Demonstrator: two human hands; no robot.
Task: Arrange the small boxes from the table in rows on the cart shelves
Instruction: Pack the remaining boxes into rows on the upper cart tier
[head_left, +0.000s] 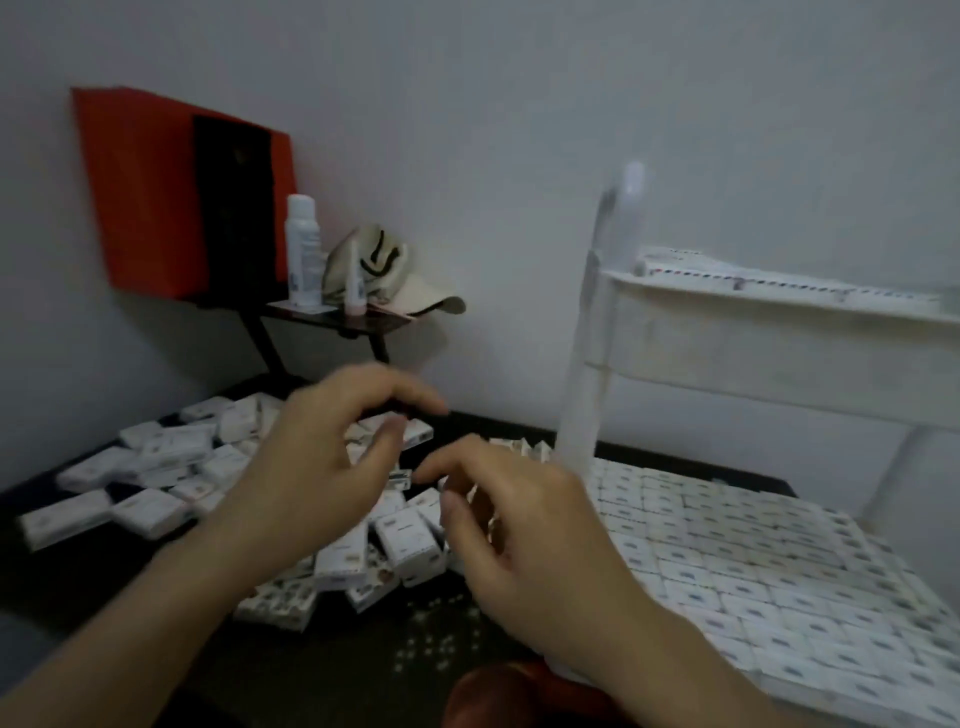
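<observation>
- Far left, against the wall: a red and black bag (176, 197) stands on a small dark side stand, with a white spray bottle (303, 249) and a pale cap (395, 275) beside it. None of these belong to the task.
- Lower left, on the dark table (62, 587): a loose heap of small white boxes (156, 467) lies jumbled, some flat, some on edge, waiting to be sorted.
- Left of centre: the left hand (311, 467) hovers above the heap, fingers curled and spread apart, thumb pointing towards the other hand. It appears to hold nothing.
- Centre: one small box (400, 479) shows in the gap between the two hands. Blur makes it unclear whether any fingertip touches it.
- Right of centre: the right hand (524, 525) hovers low over the heap, fingers bent and loosely apart; no box is visible in it.
- Right: the white cart (597, 338) stands beside the table. Its lower shelf (779, 561) is already packed with tidy rows of boxes; an upper shelf (779, 291) holds one row.
- Judgement: this looks like the picking step, reaching for the next boxes. The next move calls for closing fingers on a box or two, squaring them, then carrying them right to a free spot on a shelf.
</observation>
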